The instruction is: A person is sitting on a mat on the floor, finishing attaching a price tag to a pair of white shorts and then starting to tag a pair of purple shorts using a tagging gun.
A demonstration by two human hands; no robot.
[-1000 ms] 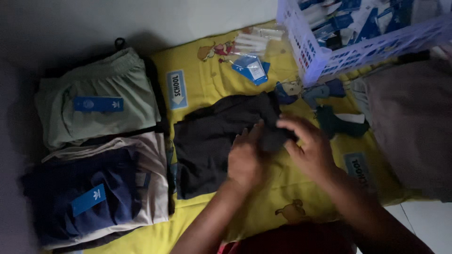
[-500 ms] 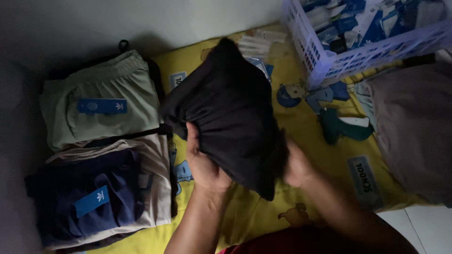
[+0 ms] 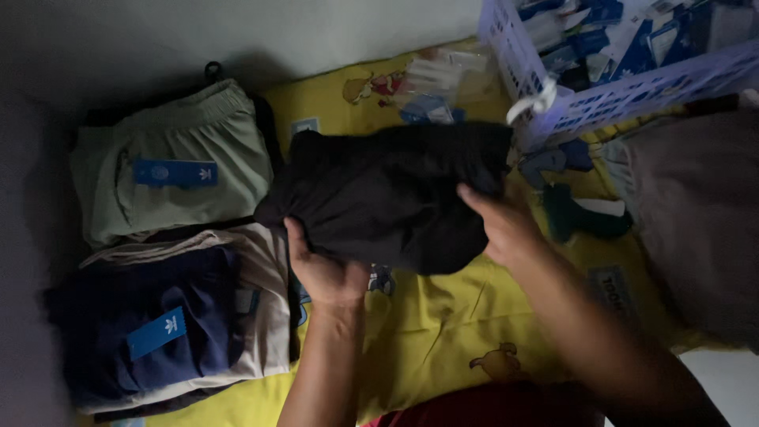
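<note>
Centrally, black garment; blue-tagged stacks beside.

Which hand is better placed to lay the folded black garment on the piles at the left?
Probably the left hand. It holds the black garment at the edge nearest the dark blue pile and pale green pile. The right hand holds the far side.

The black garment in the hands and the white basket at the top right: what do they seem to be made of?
The black garment looks like soft matte fabric: it folds and sags between the left hand and the right hand. The white basket looks like rigid moulded plastic, judging by its regular lattice wall.
</note>
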